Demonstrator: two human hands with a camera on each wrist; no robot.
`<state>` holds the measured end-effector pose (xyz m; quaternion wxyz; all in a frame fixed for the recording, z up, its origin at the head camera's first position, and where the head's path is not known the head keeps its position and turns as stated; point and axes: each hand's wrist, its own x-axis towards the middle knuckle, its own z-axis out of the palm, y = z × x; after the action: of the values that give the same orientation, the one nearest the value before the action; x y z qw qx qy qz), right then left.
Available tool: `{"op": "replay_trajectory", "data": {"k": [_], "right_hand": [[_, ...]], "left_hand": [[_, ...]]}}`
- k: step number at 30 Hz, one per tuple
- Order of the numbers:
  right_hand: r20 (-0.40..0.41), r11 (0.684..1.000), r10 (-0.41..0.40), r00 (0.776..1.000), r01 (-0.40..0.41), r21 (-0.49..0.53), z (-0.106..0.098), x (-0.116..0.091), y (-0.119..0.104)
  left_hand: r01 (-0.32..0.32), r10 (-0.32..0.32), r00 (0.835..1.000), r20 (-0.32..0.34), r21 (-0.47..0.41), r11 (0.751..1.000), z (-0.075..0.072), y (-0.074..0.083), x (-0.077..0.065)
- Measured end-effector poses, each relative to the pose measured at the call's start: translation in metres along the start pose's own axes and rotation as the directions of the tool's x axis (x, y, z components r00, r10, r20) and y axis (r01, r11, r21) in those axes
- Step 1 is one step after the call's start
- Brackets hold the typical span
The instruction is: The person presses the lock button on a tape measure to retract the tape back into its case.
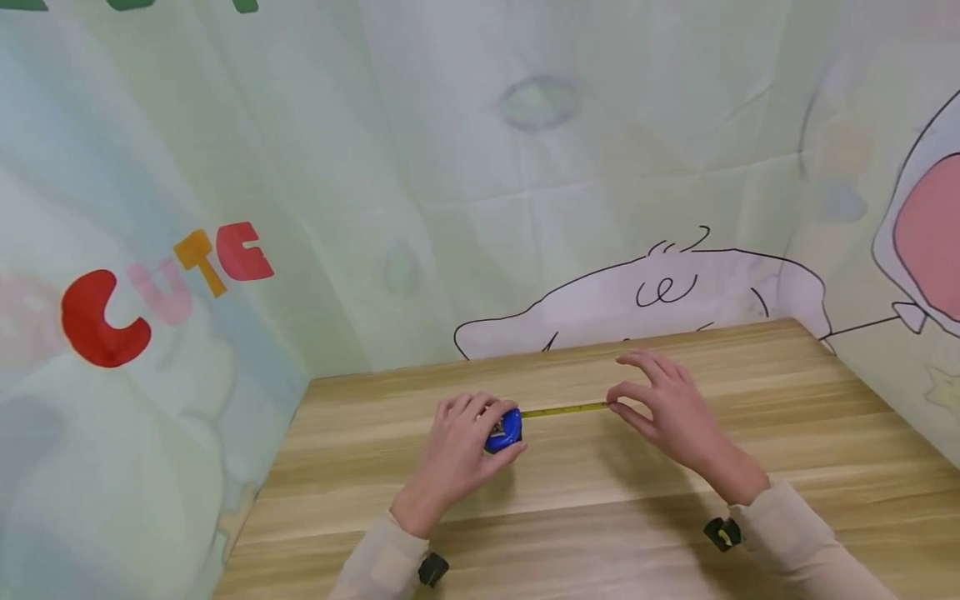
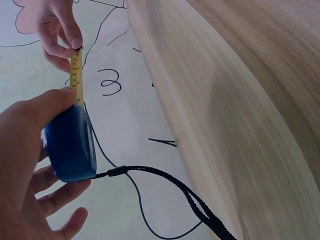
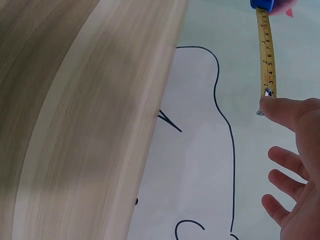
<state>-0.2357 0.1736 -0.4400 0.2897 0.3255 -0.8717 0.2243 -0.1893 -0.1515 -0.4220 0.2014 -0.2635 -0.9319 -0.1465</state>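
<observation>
A blue tape measure [image 1: 507,430] is held in my left hand [image 1: 463,442], above the wooden table. In the left wrist view the thumb lies along the top of the blue case [image 2: 70,145] and the other fingers curl beneath it. A black wrist cord [image 2: 150,170] hangs from the case. The yellow blade [image 1: 564,410] stretches out straight to the right. My right hand [image 1: 675,408] pinches its end between thumb and forefinger, the other fingers spread apart. The right wrist view shows the metal end hook [image 3: 260,112] by the thumb and numbers along the blade.
Under both hands lies a light wood-grain table [image 1: 570,492]. Behind it hangs a pale curtain-like backdrop [image 1: 420,150] with cartoon drawings, coloured letters and a balloon picture. Dark devices [image 1: 723,534] are worn at the wrists over light sleeves.
</observation>
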Motion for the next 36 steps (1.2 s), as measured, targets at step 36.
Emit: {"op": "replay_trajectory", "data": {"k": [36], "right_hand": [[0.069, 1.000, -0.014, 0.998, 0.012, 0.020, 0.032, 0.009, -0.037]], "left_hand": [[-0.021, 0.023, 0.998, 0.053, -0.040, 0.999, 0.017, 0.016, 0.008]]}}
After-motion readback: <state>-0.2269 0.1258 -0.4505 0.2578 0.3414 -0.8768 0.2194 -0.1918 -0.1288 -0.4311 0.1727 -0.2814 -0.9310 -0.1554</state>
